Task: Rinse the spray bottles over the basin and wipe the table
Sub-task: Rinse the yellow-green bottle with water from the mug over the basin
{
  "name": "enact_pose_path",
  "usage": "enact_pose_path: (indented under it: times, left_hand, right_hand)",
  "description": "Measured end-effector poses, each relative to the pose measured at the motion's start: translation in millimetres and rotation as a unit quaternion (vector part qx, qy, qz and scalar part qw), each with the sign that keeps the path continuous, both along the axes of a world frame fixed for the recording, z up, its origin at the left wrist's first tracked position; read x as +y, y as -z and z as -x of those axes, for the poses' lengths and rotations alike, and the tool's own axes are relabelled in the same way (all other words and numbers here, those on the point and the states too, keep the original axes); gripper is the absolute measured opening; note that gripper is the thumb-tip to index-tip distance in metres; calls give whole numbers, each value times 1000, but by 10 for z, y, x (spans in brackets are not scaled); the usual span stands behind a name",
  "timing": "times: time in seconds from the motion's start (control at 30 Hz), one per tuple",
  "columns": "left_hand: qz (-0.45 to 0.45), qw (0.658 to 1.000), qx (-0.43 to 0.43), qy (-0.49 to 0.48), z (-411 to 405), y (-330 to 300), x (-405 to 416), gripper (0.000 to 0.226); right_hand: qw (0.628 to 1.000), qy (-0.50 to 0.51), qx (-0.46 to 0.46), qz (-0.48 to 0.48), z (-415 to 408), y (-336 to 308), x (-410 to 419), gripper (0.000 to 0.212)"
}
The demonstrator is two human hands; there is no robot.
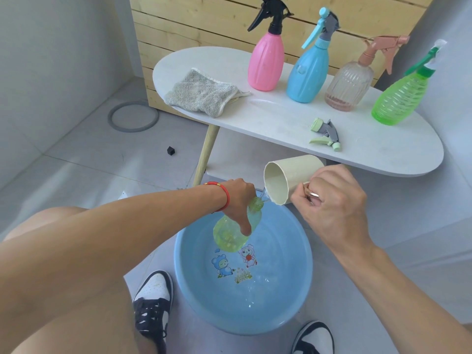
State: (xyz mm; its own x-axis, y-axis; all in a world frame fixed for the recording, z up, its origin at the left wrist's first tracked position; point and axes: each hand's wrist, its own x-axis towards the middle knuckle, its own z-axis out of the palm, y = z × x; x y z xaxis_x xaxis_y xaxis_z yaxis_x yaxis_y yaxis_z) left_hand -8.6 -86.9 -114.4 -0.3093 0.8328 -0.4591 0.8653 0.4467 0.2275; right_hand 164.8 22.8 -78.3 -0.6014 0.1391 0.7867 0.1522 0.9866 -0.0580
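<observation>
Above the basin (293,290), the uncapped bottle (229,236) is gripped by left fingers (245,227) and the cup (283,182), its handle pinched by right fingers (304,198), is best tipped slowly at the neck.

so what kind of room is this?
Probably a home bathroom or utility corner: grey tiled floor, a blue plastic basin on the floor for rinsing, and a small white table with spray bottles by a wooden slat panel.
</observation>
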Motion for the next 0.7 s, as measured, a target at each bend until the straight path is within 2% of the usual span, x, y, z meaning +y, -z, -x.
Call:
enact_pose_path:
  times: [0.23,0.47,0.7]
  left_hand:
    - [11,1000,0,1,-2,1,1,56]
    - [19,1000,7,5,-14,14,5,57]
    - [17,1000,7,3,1,3,0,59]
  right_hand:
    - [996,-28,8,-81,-3,-15,-20,37]
    - [988,-47,-22,-145,5,-12,-40,38]
    - [987,-51,-4,-150,15,36,-43,36]
